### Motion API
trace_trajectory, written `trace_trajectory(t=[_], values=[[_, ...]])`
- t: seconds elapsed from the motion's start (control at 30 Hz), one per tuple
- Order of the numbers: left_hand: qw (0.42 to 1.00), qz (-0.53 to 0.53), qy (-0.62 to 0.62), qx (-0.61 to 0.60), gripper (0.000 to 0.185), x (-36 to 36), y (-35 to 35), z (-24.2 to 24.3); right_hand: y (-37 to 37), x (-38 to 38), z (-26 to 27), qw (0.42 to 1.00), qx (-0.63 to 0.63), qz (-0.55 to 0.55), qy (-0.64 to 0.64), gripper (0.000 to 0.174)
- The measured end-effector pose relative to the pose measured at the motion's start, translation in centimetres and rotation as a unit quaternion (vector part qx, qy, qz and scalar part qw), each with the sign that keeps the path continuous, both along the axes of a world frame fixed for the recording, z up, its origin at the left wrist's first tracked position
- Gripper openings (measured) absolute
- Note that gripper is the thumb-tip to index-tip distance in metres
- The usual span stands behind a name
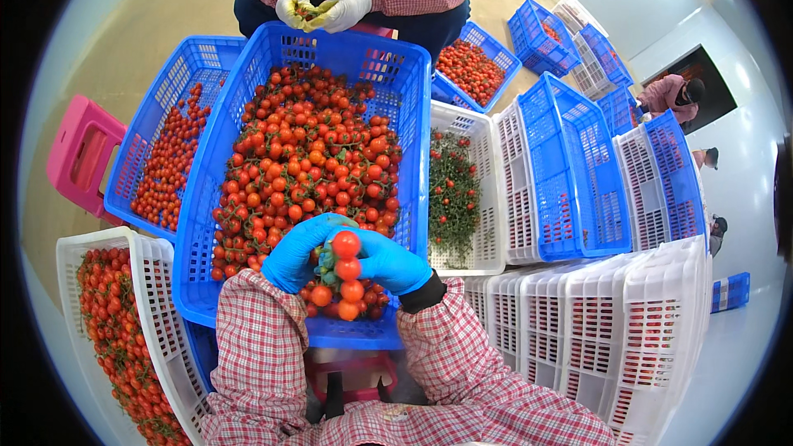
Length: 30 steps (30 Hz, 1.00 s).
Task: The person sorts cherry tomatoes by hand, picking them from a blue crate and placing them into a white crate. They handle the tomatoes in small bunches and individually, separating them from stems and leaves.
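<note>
Both my hands wear blue gloves and meet over the near end of a large blue plastic crate [414, 155], heaped with red cherry tomatoes [310, 155], many on green stems. My right hand [393, 263] is closed on a cluster of cherry tomatoes [348, 269] that hangs from it in a short row. Close beside it, my left hand [297, 254] curls inward with its back up; its fingertips are partly hidden, and whether it grips the cluster too is unclear.
Across the crate sits a co-worker with white gloves [347, 7]. A blue crate [118, 189] and a pink stool [87, 155] stand at left, a white crate of tomatoes [148, 272] at lower left. To the right are a white crate with stems [492, 223] and stacked crates [576, 322].
</note>
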<state>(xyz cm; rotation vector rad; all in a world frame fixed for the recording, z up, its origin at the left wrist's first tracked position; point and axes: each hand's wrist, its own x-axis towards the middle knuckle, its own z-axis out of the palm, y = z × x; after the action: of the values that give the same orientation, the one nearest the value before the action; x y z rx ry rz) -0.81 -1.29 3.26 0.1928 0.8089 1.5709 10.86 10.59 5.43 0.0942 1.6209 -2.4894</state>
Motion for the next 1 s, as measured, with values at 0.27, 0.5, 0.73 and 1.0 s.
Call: trace_trajectory(t=[0.27,0.5,0.73,1.0], values=[[0.957,0.082,-0.237,0.144,0.037,-1.4,-0.9,-0.7,1.1,0.1,-0.9,0.943,-0.263,-0.182,0.087,0.038],[0.915,0.199,-0.292,0.195,0.035,-6.5,-4.3,-1.0,1.2,0.0,-2.1,0.92,-0.291,-0.257,0.049,0.046],[0.812,0.509,-0.207,0.197,0.017,-19.9,-13.3,-3.8,0.9,-0.2,-2.5,0.93,-0.262,-0.249,0.059,0.028],[0.928,0.316,0.046,0.192,0.038,-12.4,-7.2,-1.7,0.7,-0.8,-1.9,0.939,-0.233,-0.249,0.05,0.041]])
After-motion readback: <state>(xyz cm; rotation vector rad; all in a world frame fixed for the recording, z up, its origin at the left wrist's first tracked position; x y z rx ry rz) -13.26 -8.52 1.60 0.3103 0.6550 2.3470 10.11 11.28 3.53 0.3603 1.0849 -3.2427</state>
